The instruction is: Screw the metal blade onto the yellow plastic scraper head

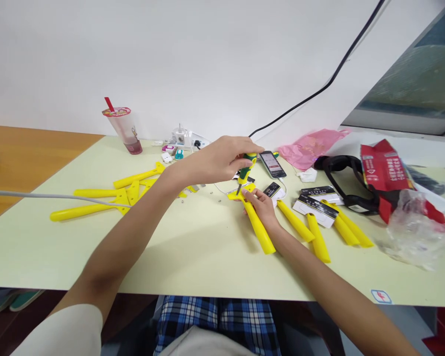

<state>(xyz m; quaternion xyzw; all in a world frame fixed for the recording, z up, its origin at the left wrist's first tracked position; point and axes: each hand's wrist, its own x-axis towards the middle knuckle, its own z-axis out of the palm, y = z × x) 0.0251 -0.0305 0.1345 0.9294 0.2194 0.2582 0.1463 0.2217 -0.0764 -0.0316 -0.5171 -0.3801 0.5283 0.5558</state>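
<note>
L hand (228,157) grips green/yellow screwdriver (246,170), tip down at head of yellow tool (260,230); R hand (261,206) clasps same tool nr its head, below L hand, handle twd wearer. Pale tabletop (193,257): yellow pieces (80,212) on L, yellow handles (319,238) + blk/wht cards (315,210) on R, phone (273,164) just behind hands. Wht wall (193,64) at back, window upper R (411,84).

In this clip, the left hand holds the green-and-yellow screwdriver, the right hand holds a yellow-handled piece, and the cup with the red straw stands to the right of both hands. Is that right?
Not quite: the head view shows the cup to the left of both hands. The left hand does hold the screwdriver, and the right the yellow-handled piece.
</note>
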